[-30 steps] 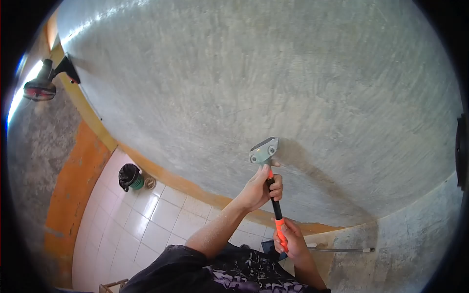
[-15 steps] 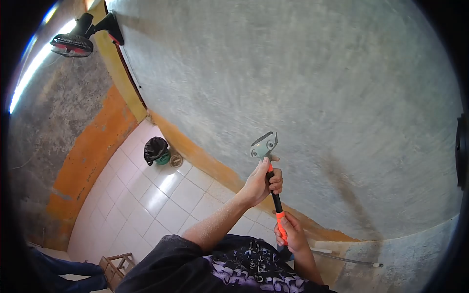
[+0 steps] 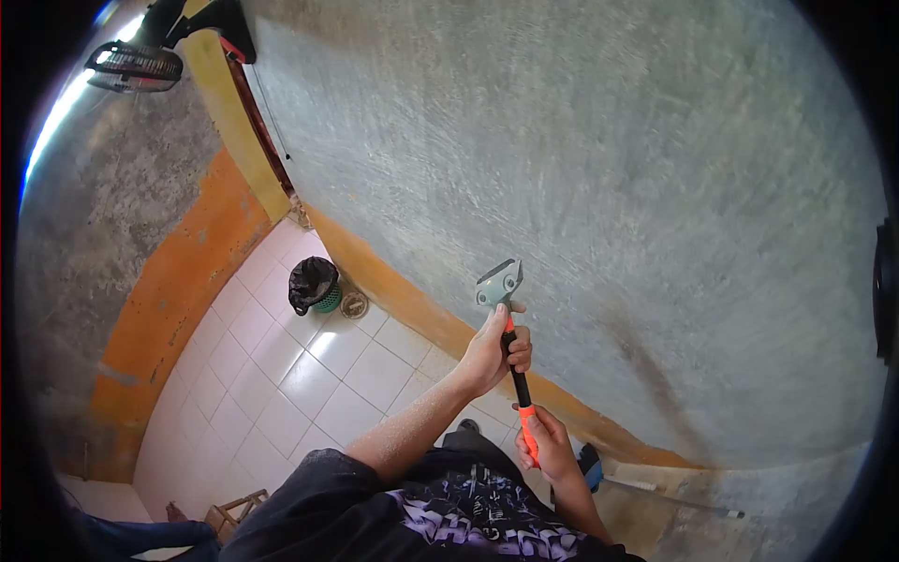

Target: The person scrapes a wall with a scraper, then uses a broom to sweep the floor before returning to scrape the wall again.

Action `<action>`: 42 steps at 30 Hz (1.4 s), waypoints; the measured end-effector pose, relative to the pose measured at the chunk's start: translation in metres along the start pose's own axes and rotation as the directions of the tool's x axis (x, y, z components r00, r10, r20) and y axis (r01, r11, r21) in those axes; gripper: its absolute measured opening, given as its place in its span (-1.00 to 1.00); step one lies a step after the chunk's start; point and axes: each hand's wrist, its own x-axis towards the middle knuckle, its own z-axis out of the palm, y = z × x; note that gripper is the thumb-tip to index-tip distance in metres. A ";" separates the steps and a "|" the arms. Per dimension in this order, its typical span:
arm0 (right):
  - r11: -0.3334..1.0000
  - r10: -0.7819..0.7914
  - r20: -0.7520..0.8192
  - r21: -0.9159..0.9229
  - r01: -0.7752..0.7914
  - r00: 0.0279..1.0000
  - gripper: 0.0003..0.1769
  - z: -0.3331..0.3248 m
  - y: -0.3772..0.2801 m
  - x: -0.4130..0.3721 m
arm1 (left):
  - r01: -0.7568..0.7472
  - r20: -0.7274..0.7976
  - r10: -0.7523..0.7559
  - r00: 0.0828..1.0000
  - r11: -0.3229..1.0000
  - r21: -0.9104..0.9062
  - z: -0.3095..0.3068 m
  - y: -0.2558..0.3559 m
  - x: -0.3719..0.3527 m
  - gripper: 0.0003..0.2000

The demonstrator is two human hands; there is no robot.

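Both hands hold a long-handled scraper, its wide grey-green head [image 3: 499,285] against or close to the grey wall [image 3: 581,178]; contact cannot be made out. My left hand [image 3: 496,351] grips the upper handle just below the head, thumb laid up along it. Lower down, my right hand [image 3: 546,444] is wrapped round the orange end of the handle [image 3: 529,433]. Pale dust covers the left forearm.
A wall fan [image 3: 136,67] hangs at the upper left. On the tiled floor [image 3: 342,370] stands a green basket with a black bag [image 3: 315,284], beside a small round object [image 3: 354,304]. A person's blue-clad leg [image 3: 140,536] and a wooden stool [image 3: 234,513] are at the lower left.
The camera view has shifted, so the basket and floor sit further right. The scraper head and both hands appear slightly further left. Both hands keep their grip.
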 end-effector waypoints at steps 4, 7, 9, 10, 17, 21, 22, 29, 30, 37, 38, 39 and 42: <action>0.996 0.041 0.049 -0.079 -0.038 0.998 -0.52 0.004 -0.019 0.033 | -0.086 -0.090 0.088 0.992 0.996 0.026 -0.011 0.024 0.006 -0.61; 0.993 0.050 0.074 -0.113 -0.042 0.996 -0.54 0.018 -0.026 0.056 | -0.107 -0.132 0.112 0.985 0.993 0.042 -0.025 0.047 0.009 -0.59; 0.993 0.048 0.071 -0.112 -0.040 0.996 -0.55 0.030 -0.023 0.070 | -0.109 -0.141 0.113 0.983 0.993 0.039 -0.037 0.059 0.009 -0.58; 0.994 0.043 0.065 -0.106 -0.036 0.997 -0.55 0.036 -0.020 0.076 | -0.112 -0.140 0.116 0.983 0.993 0.037 -0.043 0.066 0.008 -0.57; 0.982 0.019 -0.041 -0.188 -0.027 0.999 -0.55 0.100 0.008 0.135 | -0.046 -0.185 0.055 0.981 0.997 0.054 -0.106 0.136 -0.008 -0.53; 0.976 0.004 -0.098 -0.218 -0.025 0.995 -0.54 0.171 0.030 0.170 | -0.005 -0.163 0.015 0.987 0.998 0.061 -0.164 0.189 -0.035 -0.51; 0.978 0.013 -0.096 -0.207 -0.033 0.995 -0.54 0.188 0.040 0.182 | 0.008 -0.164 0.003 0.986 0.998 0.068 -0.184 0.202 -0.041 -0.51; 0.976 -0.006 -0.185 -0.217 -0.034 0.983 -0.58 0.272 0.083 0.237 | 0.137 -0.195 -0.098 0.976 0.970 0.199 -0.254 0.264 -0.055 -0.50; 0.976 0.006 -0.201 -0.210 -0.049 0.980 -0.59 0.276 0.086 0.241 | 0.175 -0.192 -0.134 0.972 0.960 0.217 -0.260 0.268 -0.052 -0.51; 0.997 0.022 -0.251 -0.067 -0.040 0.968 -0.59 0.273 0.121 0.291 | 0.276 -0.213 -0.220 0.952 0.917 0.289 -0.295 0.273 -0.020 -0.53; 0.997 0.019 -0.257 -0.063 -0.037 0.966 -0.59 0.275 0.123 0.297 | 0.280 -0.202 -0.226 0.953 0.913 0.298 -0.299 0.274 -0.016 -0.53; 0.997 0.020 -0.256 -0.070 -0.039 0.967 -0.58 0.277 0.121 0.302 | 0.281 -0.189 -0.230 0.955 0.907 0.313 -0.303 0.278 -0.009 -0.53; 0.991 -0.021 -0.295 -0.129 -0.018 0.955 -0.58 0.282 0.119 0.317 | 0.321 -0.200 -0.272 0.941 0.904 0.281 -0.323 0.285 0.006 -0.52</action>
